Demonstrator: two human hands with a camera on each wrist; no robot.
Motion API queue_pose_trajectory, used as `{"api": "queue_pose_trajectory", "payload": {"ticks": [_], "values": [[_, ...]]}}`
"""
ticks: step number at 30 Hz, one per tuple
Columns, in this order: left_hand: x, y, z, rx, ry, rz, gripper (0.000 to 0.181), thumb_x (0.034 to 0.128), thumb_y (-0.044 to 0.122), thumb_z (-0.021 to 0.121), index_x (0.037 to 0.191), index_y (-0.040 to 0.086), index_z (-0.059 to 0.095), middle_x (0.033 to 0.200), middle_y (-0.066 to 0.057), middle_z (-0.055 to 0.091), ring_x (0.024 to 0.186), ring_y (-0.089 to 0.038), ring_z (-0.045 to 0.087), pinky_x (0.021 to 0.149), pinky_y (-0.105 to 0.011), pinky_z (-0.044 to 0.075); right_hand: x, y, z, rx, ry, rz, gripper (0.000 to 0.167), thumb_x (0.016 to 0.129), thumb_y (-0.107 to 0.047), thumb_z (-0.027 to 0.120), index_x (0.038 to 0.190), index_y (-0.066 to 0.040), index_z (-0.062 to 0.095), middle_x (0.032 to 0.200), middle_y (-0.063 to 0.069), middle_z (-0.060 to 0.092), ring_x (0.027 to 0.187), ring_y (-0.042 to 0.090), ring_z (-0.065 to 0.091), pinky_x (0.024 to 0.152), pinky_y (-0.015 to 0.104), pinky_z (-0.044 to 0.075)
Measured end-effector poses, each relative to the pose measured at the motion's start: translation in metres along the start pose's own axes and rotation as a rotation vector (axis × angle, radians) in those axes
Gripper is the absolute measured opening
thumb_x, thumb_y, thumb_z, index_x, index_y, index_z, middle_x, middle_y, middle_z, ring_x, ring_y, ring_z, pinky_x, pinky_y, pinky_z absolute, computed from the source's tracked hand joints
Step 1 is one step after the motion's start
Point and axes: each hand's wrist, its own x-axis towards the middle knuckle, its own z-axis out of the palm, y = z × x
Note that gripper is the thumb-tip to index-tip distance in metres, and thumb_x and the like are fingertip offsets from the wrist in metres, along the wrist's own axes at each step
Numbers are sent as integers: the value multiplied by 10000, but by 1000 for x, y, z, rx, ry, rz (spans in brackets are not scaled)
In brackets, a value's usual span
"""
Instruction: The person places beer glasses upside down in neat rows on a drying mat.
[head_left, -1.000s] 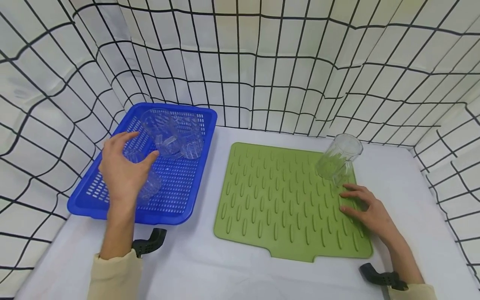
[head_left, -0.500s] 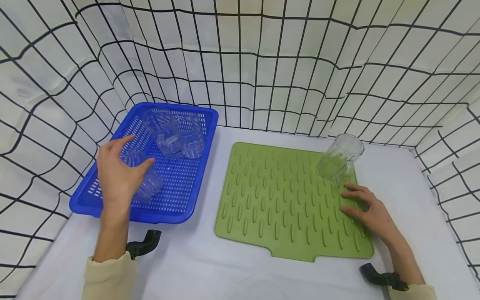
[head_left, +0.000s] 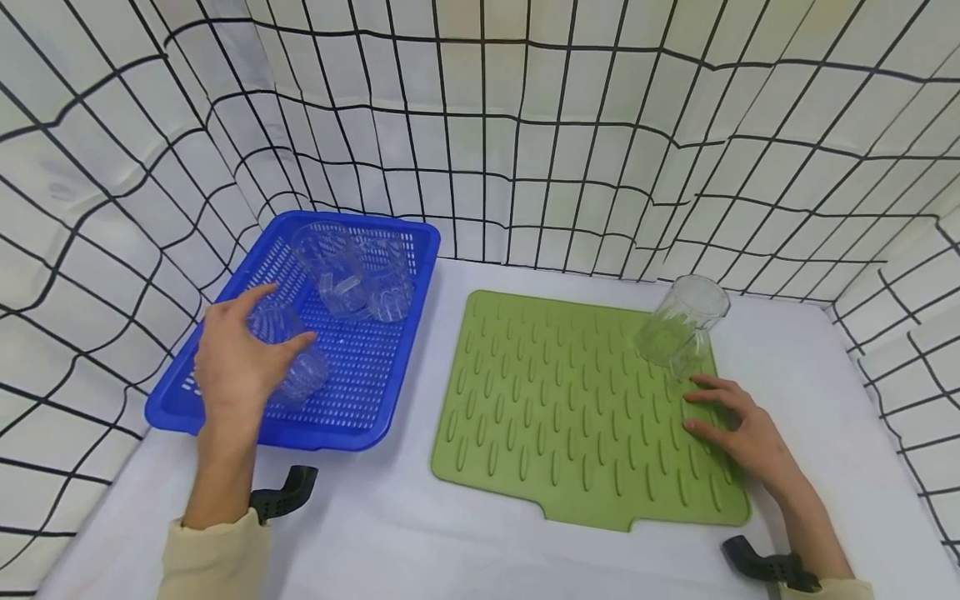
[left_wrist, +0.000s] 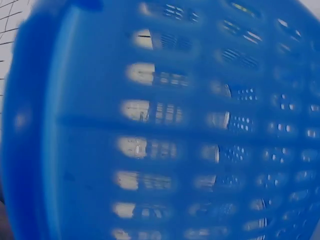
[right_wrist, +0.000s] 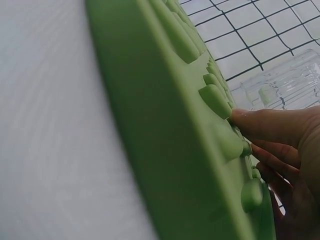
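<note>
My left hand (head_left: pixel 242 358) is over the blue plastic basket (head_left: pixel 360 437), thumb and index finger spread apart. Just under it lies clear ribbed glassware (head_left: pixel 303 377), partly hidden by the hand; whether the fingers touch it I cannot tell. Several clear glass pieces, among them a glass (head_left: pixel 390 296), lie farther back in the basket. My right hand (head_left: pixel 753 429) rests at the right edge of the green ribbed mat (head_left: pixel 540 400), fingers loosely bent with nothing held. Beyond its fingertips a clear glass mug (head_left: pixel 686 312) stands on the mat's far right corner, handle toward the hand.
A black wire grid (head_left: pixel 510 142) with white sheeting behind it encloses the back and both sides. White cloth (head_left: pixel 420 517) covers the table. In the left wrist view the basket's slotted wall (left_wrist: pixel 90 150) fills nearly everything.
My left hand has shifted slightly left and toward me over the basket, showing more of the glassware beneath. The right hand and the mug stay in place; the whole view has tilted slightly.
</note>
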Motion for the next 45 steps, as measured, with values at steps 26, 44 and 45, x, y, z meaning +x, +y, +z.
{"api": "queue_pose_trajectory", "payload": {"ticks": [26, 44, 45], "values": [[8, 4, -4, -135, 64, -4, 585, 954, 404, 732, 1504, 289, 570, 1562, -187, 439, 1363, -386, 527, 850, -372, 451, 0, 2, 0, -23, 25, -15, 403, 906, -201, 811, 1277, -95, 694, 1565, 165, 476, 1496, 535, 316, 1280, 628, 221], [7, 7, -16, -348, 66, -49, 516, 926, 422, 773, 1420, 392, 625, 1305, 193, 494, 1196, -60, 577, 747, -65, 442, 4, 2, 0, -20, 22, -6, 404, 892, -200, 825, 1255, -75, 700, 1559, 189, 475, 1499, 552, 306, 1175, 780, 230], [6, 8, -16, -359, 71, -40, 513, 928, 416, 772, 1419, 392, 625, 1315, 187, 500, 1198, -59, 578, 750, -61, 445, 4, 2, 0, -17, 22, -7, 403, 892, -197, 825, 1254, -75, 700, 1559, 189, 476, 1499, 552, 305, 1175, 781, 229]]}}
